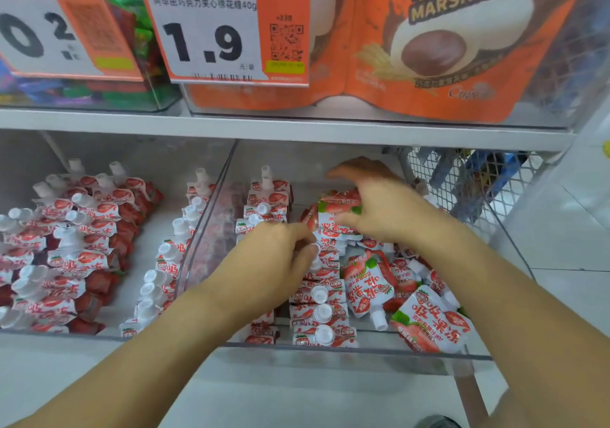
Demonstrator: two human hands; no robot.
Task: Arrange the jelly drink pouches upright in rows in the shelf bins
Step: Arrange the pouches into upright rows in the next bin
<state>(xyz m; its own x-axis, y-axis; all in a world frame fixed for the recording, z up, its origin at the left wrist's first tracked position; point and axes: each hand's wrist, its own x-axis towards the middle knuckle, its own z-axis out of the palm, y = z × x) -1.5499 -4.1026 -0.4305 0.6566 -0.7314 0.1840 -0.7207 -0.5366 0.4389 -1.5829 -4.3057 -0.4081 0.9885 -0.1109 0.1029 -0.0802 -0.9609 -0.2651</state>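
Red-and-white strawberry jelly drink pouches with white caps fill two clear shelf bins. The right bin (363, 353) holds two upright rows, one (264, 209) on the left and one (321, 312) in the middle, with loose pouches (429, 327) lying flat at its right. My right hand (383, 206) grips a pouch (340, 204) above the middle row. My left hand (274, 262) presses on the middle row, fingers curled around a pouch cap there. The left bin (211, 216) holds several rows of pouches (76, 249).
Above, a shelf carries orange marshmallow bags (429, 48) and a candy bin, with price tags (221, 28) hanging in front. A wire mesh basket (462, 183) stands right of the right bin. White floor tiles show at the far right.
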